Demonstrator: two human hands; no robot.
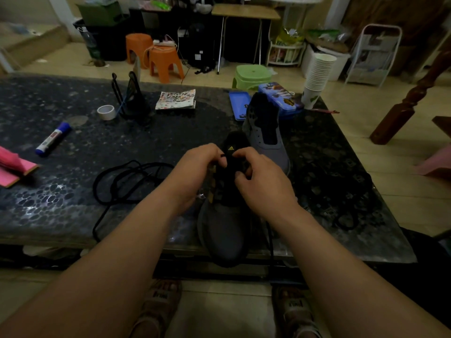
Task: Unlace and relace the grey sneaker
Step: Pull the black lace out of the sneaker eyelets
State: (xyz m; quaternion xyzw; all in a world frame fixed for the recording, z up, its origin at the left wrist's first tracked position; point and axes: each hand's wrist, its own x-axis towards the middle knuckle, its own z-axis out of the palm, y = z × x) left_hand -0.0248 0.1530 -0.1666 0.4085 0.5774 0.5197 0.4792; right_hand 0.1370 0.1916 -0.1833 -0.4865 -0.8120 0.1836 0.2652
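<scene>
Dim room, dark speckled stone bench, cluttered floor behind. The grey sneaker lies flat on the near edge, toe toward you and overhanging the rim, its black tongue pointing away.

Both hands are at the upper eyelets. Fingers of your left hand are curled, and a black lace tip shows pinched between them. Fingers of your right hand are curled tight against the same spot, apparently pinching the lace too. It is black on black there, so exactly what they hold is hard to tell.

Handling, by the look of it:
- The sneaker is light, with a soft knit upper. It will shift if you tug, so brace it at the eyelet row, not the toe.
- The lace is limp and thin. Take it at the stiff tip for threading.

Around:
- Left of the fingers, a long black cord lies coiled loose and trails off the near edge. I cannot tell whether it is this lace's tail. It may snag.
- Just beyond the fingers, to the right, stands a second grey sneaker, close to the tongue.
- Farther beyond are a blue tin and stacked paper cups, which could tip if you pull long.
- Well left are a glue stick, a tape roll and a black mesh holder, all clear of the work.
</scene>
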